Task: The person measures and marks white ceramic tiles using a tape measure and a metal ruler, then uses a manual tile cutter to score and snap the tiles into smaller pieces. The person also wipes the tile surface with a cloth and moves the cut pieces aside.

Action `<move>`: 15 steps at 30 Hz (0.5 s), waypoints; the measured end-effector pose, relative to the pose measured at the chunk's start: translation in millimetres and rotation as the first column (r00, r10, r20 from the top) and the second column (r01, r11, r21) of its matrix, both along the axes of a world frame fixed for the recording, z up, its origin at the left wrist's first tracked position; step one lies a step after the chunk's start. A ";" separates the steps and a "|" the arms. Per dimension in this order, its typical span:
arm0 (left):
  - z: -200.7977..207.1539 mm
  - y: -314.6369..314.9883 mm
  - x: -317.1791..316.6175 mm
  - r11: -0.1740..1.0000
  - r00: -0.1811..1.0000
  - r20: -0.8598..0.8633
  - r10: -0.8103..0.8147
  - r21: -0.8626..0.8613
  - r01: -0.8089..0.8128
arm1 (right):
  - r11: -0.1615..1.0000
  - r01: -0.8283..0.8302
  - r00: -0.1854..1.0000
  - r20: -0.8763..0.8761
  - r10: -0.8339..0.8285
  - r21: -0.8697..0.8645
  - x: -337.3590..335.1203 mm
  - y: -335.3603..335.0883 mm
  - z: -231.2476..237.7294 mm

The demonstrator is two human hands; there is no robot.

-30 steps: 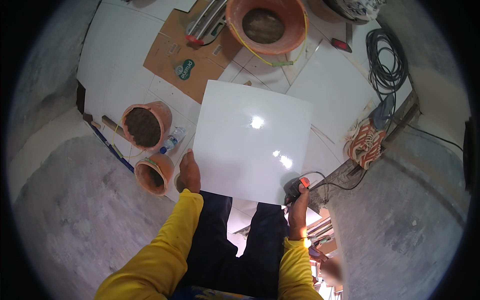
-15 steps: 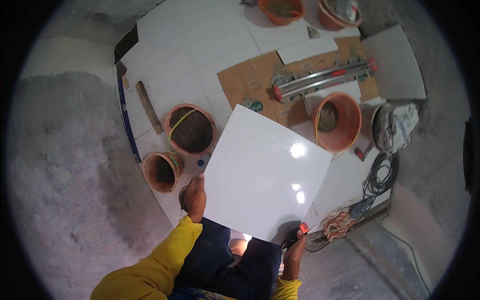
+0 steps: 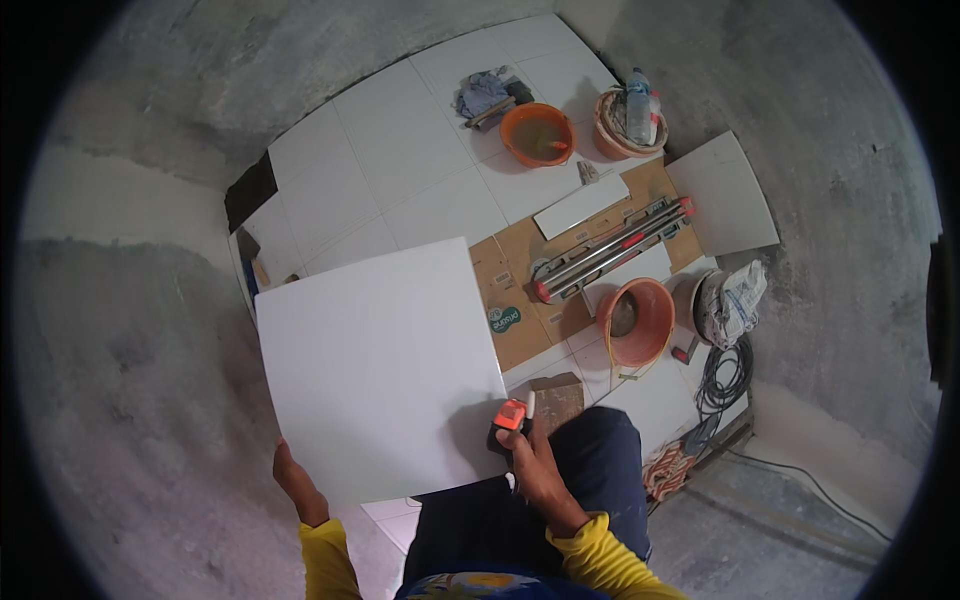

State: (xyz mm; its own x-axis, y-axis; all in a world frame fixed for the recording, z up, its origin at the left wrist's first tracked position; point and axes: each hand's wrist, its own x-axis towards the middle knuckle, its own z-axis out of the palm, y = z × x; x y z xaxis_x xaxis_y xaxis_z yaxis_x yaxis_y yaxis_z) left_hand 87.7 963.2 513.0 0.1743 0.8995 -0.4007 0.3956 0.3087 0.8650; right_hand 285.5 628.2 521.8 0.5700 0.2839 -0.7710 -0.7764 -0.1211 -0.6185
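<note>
I hold a large white square tile flat in front of me with both hands. My left hand grips its near left corner from below. My right hand supports the near right edge and also clutches a small orange and black tool, possibly a tape measure, together with a white marker. My legs in dark trousers show below the tile.
White tiles cover the floor ahead, ringed by bare grey cement. A tile cutter lies on brown cardboard to the right. Orange buckets, a loose tile, a cut strip, coiled black cable and rags sit around.
My view has swung left, so the buckets and tile cutter now lie to the right. The tile stays in both hands and now covers the two orange buckets seen at left before.
</note>
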 end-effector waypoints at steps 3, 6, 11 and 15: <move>29.8 20.1 15.9 0.999 0.999 0.019 0.035 0.039 -0.036 | 0.977 -0.206 0.978 0.029 0.208 -0.049 42.1 38.3 8.5; 45.1 39.0 44.5 0.998 0.997 0.061 0.054 0.006 -0.055 | 0.947 -0.307 0.951 0.018 0.310 -0.091 79.8 70.8 -0.7; 43.9 80.2 136.7 0.992 0.994 0.051 -0.092 0.094 0.087 | 0.948 -0.316 0.949 -0.038 0.314 -0.043 171.1 118.3 -15.4; 17.2 136.9 240.1 0.949 0.948 -0.244 -0.203 0.189 0.252 | 0.963 -0.254 0.966 0.018 0.256 -0.085 248.0 151.6 -58.7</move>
